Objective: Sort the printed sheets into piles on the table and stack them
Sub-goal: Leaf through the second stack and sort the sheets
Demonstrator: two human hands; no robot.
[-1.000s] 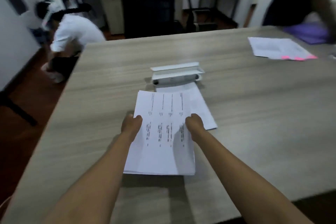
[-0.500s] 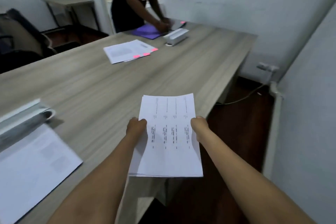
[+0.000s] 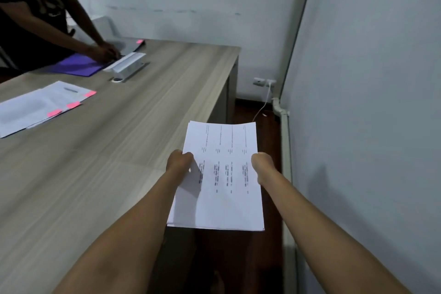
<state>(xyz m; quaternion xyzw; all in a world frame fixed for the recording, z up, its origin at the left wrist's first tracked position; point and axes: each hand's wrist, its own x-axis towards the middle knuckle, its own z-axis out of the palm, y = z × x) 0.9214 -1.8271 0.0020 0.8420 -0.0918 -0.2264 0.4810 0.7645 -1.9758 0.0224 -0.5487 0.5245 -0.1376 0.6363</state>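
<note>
I hold a stack of printed sheets (image 3: 224,174) in the air, past the right edge of the wooden table (image 3: 107,150) and over the dark floor. My left hand (image 3: 179,161) grips the stack's left edge. My right hand (image 3: 261,166) grips its right edge. Lines of small print run across the top sheet. A second pile of sheets with pink tabs (image 3: 40,107) lies flat on the table at the far left.
Another person (image 3: 35,14) in a black shirt leans over a purple folder (image 3: 76,65) at the table's far end, beside a white device (image 3: 127,65). A pale wall (image 3: 370,102) stands close on the right. A cable (image 3: 263,105) hangs from a wall socket.
My view has swung right, from the white device and sheet in front of me to the table's right end. The stack has travelled with both hands and now hangs beyond the table edge.
</note>
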